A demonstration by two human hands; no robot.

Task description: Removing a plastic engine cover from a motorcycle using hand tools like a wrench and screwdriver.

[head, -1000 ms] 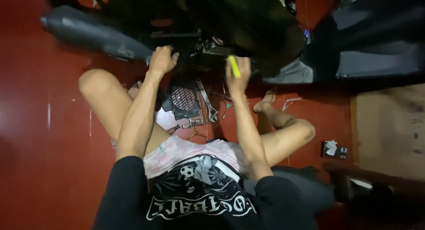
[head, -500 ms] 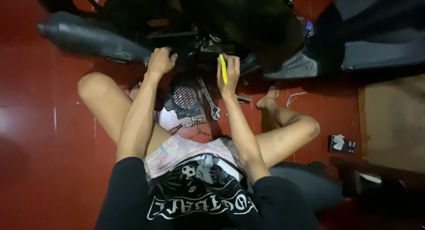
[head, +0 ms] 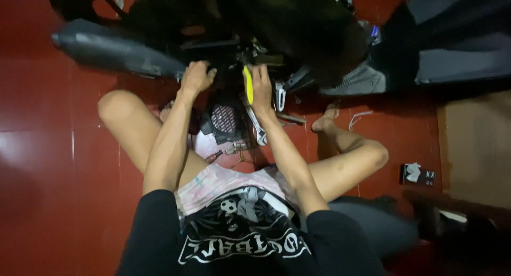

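I sit on a red tiled floor with legs spread before a dark motorcycle (head: 277,26). My left hand (head: 195,77) grips a part of its lower frame beside the grey exhaust pipe (head: 114,52). My right hand (head: 261,87) holds a yellow-handled tool (head: 248,84) pointing up into the engine area. Between my legs lie a black meshed cover (head: 223,119) and a metal wrench (head: 258,132).
Loose small parts and a wire clip (head: 234,148) lie on the floor near my lap. A small black box (head: 418,174) rests at the right by a brown mat (head: 476,148). Grey bodywork (head: 458,58) stands at the upper right. My bare foot (head: 326,122) rests near it.
My right hand with the yellow tool has shifted left toward the middle of the engine. My left hand stays gripped in place. The view has drifted slightly.
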